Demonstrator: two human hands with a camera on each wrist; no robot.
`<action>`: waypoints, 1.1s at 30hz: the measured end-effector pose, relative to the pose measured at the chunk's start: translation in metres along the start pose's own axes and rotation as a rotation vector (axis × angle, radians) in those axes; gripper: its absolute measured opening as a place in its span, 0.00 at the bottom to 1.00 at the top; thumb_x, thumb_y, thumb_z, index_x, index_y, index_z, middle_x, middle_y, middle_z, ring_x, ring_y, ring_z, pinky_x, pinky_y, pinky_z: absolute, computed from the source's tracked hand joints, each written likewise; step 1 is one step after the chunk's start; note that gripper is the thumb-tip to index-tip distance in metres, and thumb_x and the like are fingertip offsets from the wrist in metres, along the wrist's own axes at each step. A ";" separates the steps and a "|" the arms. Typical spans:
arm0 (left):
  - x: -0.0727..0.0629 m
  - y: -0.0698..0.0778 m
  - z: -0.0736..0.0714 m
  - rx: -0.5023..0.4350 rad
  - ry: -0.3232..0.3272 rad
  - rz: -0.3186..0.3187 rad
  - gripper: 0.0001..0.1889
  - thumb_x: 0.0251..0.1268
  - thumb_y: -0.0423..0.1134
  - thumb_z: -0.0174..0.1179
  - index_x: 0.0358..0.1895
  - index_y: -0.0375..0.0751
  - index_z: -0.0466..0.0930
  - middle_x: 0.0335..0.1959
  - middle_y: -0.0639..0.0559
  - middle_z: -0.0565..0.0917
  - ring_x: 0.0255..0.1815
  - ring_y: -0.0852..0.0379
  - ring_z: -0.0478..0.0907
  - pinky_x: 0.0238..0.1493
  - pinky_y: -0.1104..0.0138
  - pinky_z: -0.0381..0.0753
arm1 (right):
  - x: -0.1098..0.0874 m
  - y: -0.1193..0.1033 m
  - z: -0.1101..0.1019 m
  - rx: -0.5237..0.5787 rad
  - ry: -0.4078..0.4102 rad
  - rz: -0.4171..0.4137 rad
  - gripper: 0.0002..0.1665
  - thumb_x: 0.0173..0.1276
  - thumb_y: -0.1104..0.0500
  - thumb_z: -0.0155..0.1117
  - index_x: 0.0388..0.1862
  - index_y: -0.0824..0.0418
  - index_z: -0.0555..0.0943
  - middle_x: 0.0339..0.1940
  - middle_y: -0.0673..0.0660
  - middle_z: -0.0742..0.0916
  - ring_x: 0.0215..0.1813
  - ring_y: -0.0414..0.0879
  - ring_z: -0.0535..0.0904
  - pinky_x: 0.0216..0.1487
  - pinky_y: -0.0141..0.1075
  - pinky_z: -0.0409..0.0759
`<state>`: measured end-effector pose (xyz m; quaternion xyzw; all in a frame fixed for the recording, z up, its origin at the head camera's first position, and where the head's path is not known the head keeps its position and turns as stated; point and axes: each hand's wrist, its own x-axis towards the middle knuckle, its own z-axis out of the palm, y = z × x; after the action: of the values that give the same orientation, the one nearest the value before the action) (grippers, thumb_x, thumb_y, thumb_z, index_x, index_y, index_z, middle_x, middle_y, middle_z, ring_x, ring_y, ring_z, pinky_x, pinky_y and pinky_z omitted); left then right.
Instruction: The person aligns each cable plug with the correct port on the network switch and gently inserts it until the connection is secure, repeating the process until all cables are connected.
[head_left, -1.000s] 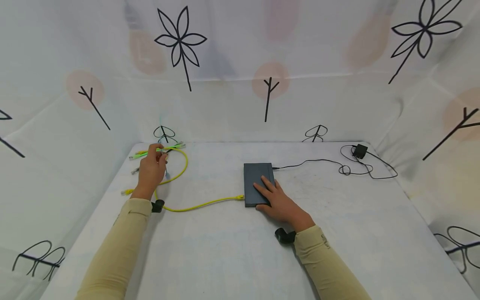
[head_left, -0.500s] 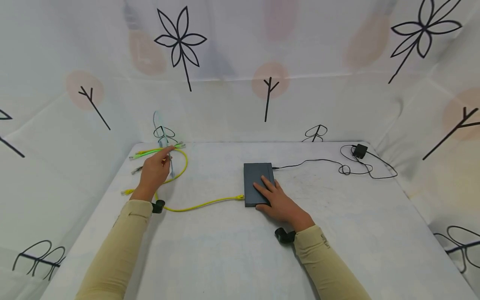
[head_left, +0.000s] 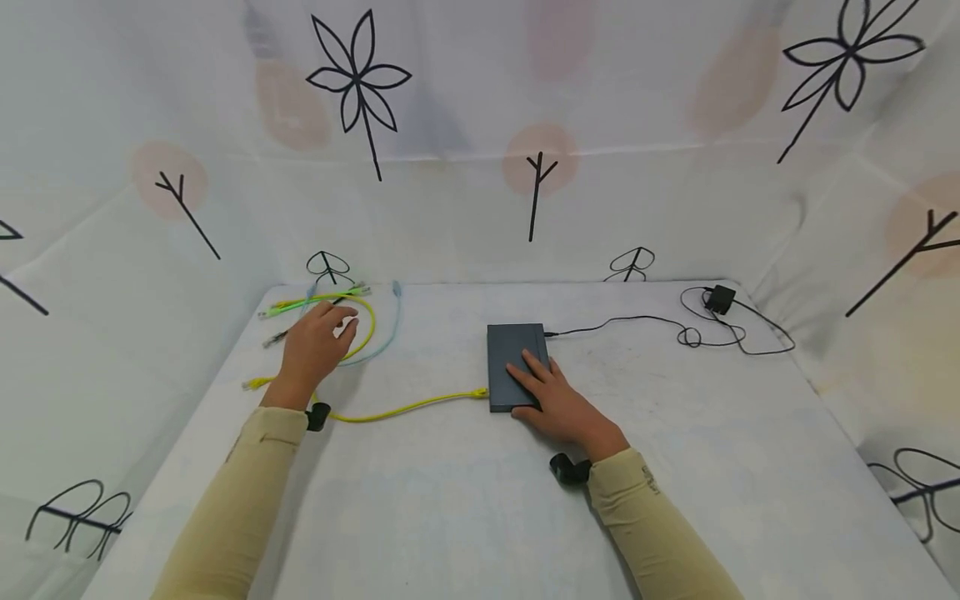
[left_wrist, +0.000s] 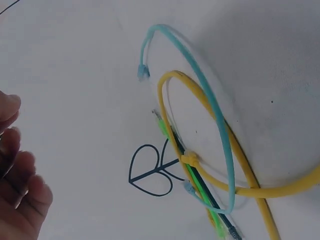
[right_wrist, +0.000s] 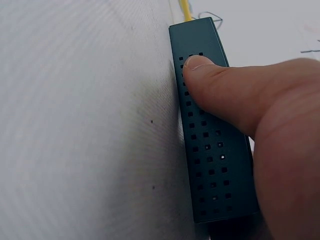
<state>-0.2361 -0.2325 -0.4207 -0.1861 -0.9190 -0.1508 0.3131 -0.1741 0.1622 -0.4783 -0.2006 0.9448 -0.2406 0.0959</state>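
Note:
My left hand (head_left: 311, 350) hovers over the cables at the left with loosely bent fingers and nothing in them. A light blue network cable (head_left: 396, 321) lies in an arc just beyond it, part of it hidden by the hand. In the left wrist view this blue cable (left_wrist: 227, 145) crosses over a yellow one (left_wrist: 243, 157), apart from the fingers. My right hand (head_left: 558, 408) rests on a dark grey network switch (head_left: 510, 350), fingers spread on top. The right wrist view has the thumb (right_wrist: 200, 75) against its perforated side. A yellow network cable (head_left: 408, 408) runs into the switch's left side.
Green cable (head_left: 285, 308) and a black-ended cable (head_left: 276, 339) lie at the back left near the fabric wall. A black power lead (head_left: 630, 317) runs from the switch to an adapter (head_left: 721, 300) at the back right.
My left hand has let go of the light blue cable, which has dropped onto the table with one end to the right. The right hand stays on the switch.

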 end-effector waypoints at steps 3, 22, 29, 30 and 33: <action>0.000 0.001 0.000 -0.026 -0.119 -0.081 0.08 0.66 0.38 0.61 0.44 0.40 0.85 0.36 0.42 0.82 0.32 0.46 0.81 0.26 0.55 0.78 | 0.001 0.000 0.001 -0.009 -0.005 0.001 0.42 0.71 0.40 0.57 0.79 0.41 0.52 0.82 0.53 0.47 0.78 0.70 0.36 0.68 0.67 0.59; 0.041 0.014 0.056 -0.102 -0.649 -0.418 0.18 0.69 0.44 0.55 0.52 0.33 0.81 0.46 0.39 0.84 0.42 0.46 0.80 0.43 0.57 0.79 | 0.002 0.003 0.000 -0.005 -0.010 0.012 0.42 0.71 0.39 0.57 0.79 0.40 0.51 0.82 0.52 0.46 0.79 0.69 0.36 0.68 0.67 0.59; 0.052 0.015 0.064 -0.121 -0.709 -0.466 0.20 0.70 0.44 0.55 0.55 0.32 0.79 0.54 0.37 0.82 0.50 0.43 0.79 0.50 0.54 0.79 | 0.001 0.003 0.000 0.003 -0.008 0.004 0.42 0.70 0.40 0.57 0.79 0.40 0.52 0.82 0.53 0.47 0.78 0.70 0.36 0.67 0.68 0.59; 0.053 0.014 0.065 -0.122 -0.712 -0.474 0.20 0.71 0.45 0.55 0.56 0.32 0.79 0.54 0.38 0.81 0.51 0.43 0.79 0.51 0.54 0.79 | 0.001 0.003 0.000 0.002 -0.011 0.007 0.42 0.70 0.39 0.57 0.78 0.40 0.52 0.82 0.53 0.46 0.79 0.70 0.36 0.68 0.67 0.59; 0.055 0.012 0.069 -0.120 -0.709 -0.491 0.21 0.71 0.44 0.55 0.57 0.31 0.78 0.56 0.37 0.80 0.53 0.42 0.78 0.53 0.54 0.78 | 0.001 0.003 0.001 0.000 -0.009 0.009 0.42 0.70 0.39 0.57 0.78 0.39 0.52 0.82 0.52 0.46 0.79 0.69 0.36 0.68 0.67 0.59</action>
<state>-0.3072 -0.1807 -0.4360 -0.0202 -0.9764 -0.2004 -0.0785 -0.1757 0.1639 -0.4804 -0.1977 0.9452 -0.2393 0.1014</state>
